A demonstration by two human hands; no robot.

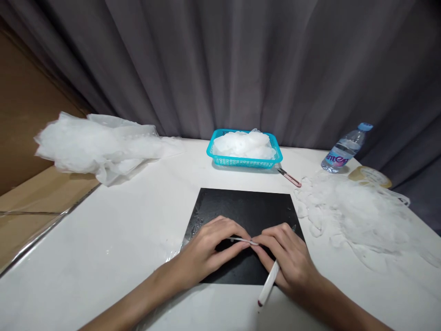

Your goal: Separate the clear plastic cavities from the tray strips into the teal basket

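Above a black mat [241, 207] on the white table, my left hand [217, 241] pinches a thin whitish strip [243, 240] between thumb and fingers. My right hand [287, 255] pinches the same strip from the other side, and the fingertips of both hands nearly meet. A white pen-like tool [268, 285] with a dark reddish end is also held in my right hand, its end pointing down toward the table's near side. Part of the strip is hidden behind my fingers.
Behind the mat, a turquoise basket [244, 162] holds white fluffy material, with small pink-handled snips [290, 177] beside it. A water bottle [345, 149] and a loose white netting heap [368, 216] lie right; a white bag-like bundle [99, 145] rests left. Gray curtain [241, 69] hangs behind.
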